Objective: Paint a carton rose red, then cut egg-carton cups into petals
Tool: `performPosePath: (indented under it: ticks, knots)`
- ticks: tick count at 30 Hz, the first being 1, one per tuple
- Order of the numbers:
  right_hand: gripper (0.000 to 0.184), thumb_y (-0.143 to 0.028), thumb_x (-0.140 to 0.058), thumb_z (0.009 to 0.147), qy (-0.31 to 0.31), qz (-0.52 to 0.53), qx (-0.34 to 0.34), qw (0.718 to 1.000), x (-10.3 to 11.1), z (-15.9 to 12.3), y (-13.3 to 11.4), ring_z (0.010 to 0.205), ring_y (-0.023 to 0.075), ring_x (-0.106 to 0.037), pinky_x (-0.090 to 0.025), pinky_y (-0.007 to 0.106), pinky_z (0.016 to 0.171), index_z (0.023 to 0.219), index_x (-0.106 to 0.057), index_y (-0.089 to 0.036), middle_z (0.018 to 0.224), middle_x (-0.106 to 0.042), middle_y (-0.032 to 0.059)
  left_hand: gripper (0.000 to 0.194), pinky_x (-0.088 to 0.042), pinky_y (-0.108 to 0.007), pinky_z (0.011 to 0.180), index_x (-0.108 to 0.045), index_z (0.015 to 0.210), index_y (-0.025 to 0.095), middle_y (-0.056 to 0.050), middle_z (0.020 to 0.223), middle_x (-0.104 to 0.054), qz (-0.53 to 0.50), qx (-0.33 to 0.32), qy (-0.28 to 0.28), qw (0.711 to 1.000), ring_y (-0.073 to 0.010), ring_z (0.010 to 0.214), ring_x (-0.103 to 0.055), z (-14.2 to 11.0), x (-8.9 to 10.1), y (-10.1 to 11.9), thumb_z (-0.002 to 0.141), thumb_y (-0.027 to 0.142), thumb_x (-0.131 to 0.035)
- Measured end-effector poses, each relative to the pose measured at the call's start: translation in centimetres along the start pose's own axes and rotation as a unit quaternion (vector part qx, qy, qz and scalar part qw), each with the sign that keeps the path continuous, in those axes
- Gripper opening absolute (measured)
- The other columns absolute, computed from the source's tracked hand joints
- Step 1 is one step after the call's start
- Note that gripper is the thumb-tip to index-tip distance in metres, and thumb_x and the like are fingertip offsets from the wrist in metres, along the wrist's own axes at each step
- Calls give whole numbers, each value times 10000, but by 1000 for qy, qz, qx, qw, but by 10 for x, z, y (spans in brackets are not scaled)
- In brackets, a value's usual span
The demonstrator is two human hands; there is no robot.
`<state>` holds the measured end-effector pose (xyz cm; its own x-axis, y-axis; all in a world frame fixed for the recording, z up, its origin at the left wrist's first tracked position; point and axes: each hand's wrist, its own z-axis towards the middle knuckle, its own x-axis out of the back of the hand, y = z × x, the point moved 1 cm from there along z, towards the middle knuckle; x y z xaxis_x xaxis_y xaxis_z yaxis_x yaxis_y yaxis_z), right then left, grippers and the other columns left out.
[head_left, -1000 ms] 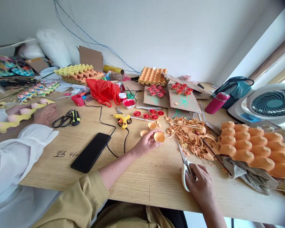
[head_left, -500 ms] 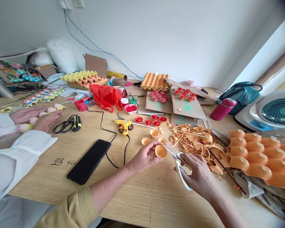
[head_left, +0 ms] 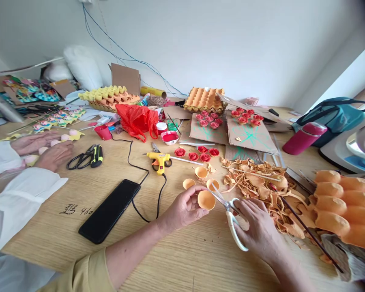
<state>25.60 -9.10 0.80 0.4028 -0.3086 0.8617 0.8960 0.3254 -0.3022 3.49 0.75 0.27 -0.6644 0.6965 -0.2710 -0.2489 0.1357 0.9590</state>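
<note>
My left hand (head_left: 187, 207) pinches a round orange egg-carton cup (head_left: 206, 200) by its edge, its hollow side facing me. In my right hand (head_left: 257, 223) are white-handled scissors (head_left: 235, 221), their blades parted and close to the cup's upper right rim. Just beyond lie more cut cups: a single one (head_left: 189, 184), another one (head_left: 213, 185) behind the blades, and a small stack (head_left: 201, 173). A heap of orange carton scraps (head_left: 255, 182) spreads to the right of them.
A yellow glue gun (head_left: 158, 160) rests on black scissors, beside a black phone (head_left: 109, 211). Red paper roses (head_left: 193, 156) sit farther back. An orange egg tray (head_left: 333, 202) stands at the right, near a pink bottle (head_left: 304, 138). A co-worker's hands (head_left: 56, 154) are at the left.
The view has shifted slightly left and down over the table. The scissors' blades have drawn a little away from the cup, while my left hand keeps its hold.
</note>
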Motion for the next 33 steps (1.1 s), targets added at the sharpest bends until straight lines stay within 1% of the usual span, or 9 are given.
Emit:
performPosePath:
  ticks: [5, 9, 12, 15, 18, 25, 30, 33]
  knots:
    - [109, -262, -614, 890, -11, -5, -8, 1000, 0, 0, -1, 787, 192, -571, -369, 390, 889, 904, -511, -228, 836, -610, 3, 488, -480, -353, 1024, -574, 1215, 207, -74, 1229, -625, -6, 3, -3, 1000, -203, 1147, -628, 0, 1, -1, 789, 243, -810]
    - [117, -301, -614, 905, -18, -16, -12, 1000, 2, -1, 3, 782, 194, -569, -361, 399, 893, 920, -523, -229, 847, -619, 6, 496, -490, -361, 1018, -583, 1205, 191, -85, 1216, -653, 0, 27, 9, 1000, -222, 1145, -642, 0, 0, 0, 772, 241, -821]
    - [148, -340, -621, 906, -26, -21, -13, 999, 4, -1, 3, 805, 206, -573, -358, 405, 896, 950, -529, -232, 868, -628, 15, 491, -496, -350, 1010, -593, 1204, 187, -85, 1217, -665, 1, 36, -2, 999, -214, 1128, -651, 0, -2, 1, 771, 232, -819]
    - [151, -345, -622, 905, -39, -19, -14, 999, 5, -1, 0, 834, 214, -573, -357, 406, 903, 958, -533, -235, 885, -631, 21, 483, -492, -336, 1020, -606, 1208, 188, -80, 1225, -668, -4, 31, -19, 999, -202, 1131, -650, -1, -4, 0, 772, 207, -812]
    - [137, -326, -620, 899, -42, -13, -15, 999, 5, 1, -4, 820, 209, -570, -351, 412, 916, 957, -535, -236, 881, -631, 22, 479, -492, -336, 1030, -615, 1216, 193, -77, 1222, -673, -6, 31, -30, 999, -201, 1140, -651, -2, -4, 1, 776, 191, -804]
    - [165, -310, -643, 875, -47, -10, -22, 999, 6, 1, -8, 838, 212, -563, -345, 406, 901, 977, -537, -235, 895, -626, 20, 461, -486, -359, 1060, -634, 1232, 198, -81, 1244, -646, 37, 6, -49, 998, -223, 1177, -637, -4, -5, 3, 796, 173, -780]
    - [136, -320, -616, 903, -50, -5, -12, 999, 7, 1, -9, 819, 196, -562, -346, 403, 920, 968, -532, -235, 870, -612, 6, 454, -486, -351, 1064, -627, 1241, 208, -81, 1272, -632, 57, -12, -65, 996, -217, 1190, -627, -5, -5, 0, 811, 163, -763]
    - [131, -324, -605, 912, -46, -6, -7, 999, 7, 0, -10, 820, 194, -564, -343, 409, 935, 968, -527, -236, 873, -609, 4, 443, -484, -365, 1071, -626, 1240, 199, -89, 1269, -632, 65, -17, -69, 995, -223, 1192, -625, -6, -6, 0, 817, 163, -753]
